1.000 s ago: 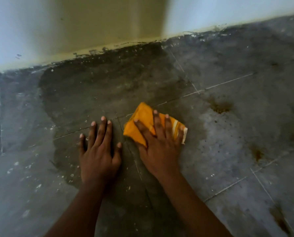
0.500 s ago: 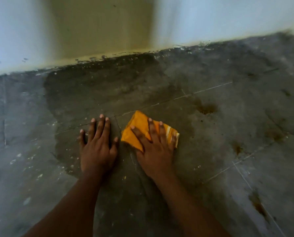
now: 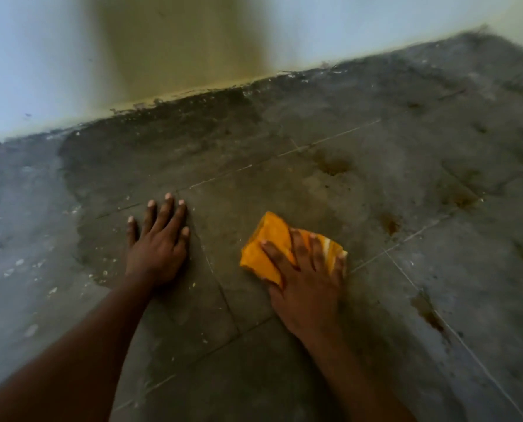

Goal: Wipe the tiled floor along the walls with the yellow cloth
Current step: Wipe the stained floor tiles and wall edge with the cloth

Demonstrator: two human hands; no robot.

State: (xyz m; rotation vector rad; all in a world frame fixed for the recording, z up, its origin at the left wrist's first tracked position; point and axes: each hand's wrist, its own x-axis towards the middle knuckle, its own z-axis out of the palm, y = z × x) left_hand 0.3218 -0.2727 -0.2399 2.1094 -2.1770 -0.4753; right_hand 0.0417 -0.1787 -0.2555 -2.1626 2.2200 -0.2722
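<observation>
The yellow cloth [image 3: 268,243], folded into a pad with a white stripe at its right end, lies flat on the grey tiled floor [image 3: 284,184]. My right hand [image 3: 307,275] presses down on it with fingers spread over its near half. My left hand [image 3: 158,242] rests palm down on the bare tile to the left of the cloth, fingers apart, holding nothing. The floor around both hands is darker and damp; the tiles to the left and right are paler and dusty.
A pale wall [image 3: 178,47] meets the floor along a grimy edge [image 3: 193,95] beyond my hands. Brown stains [image 3: 333,167] dot the tiles to the right. White specks [image 3: 19,263] lie scattered on the left tiles.
My right hand has slid the cloth to the right, away from my left hand. The left hand stays planted on the tile. The view has shifted a little.
</observation>
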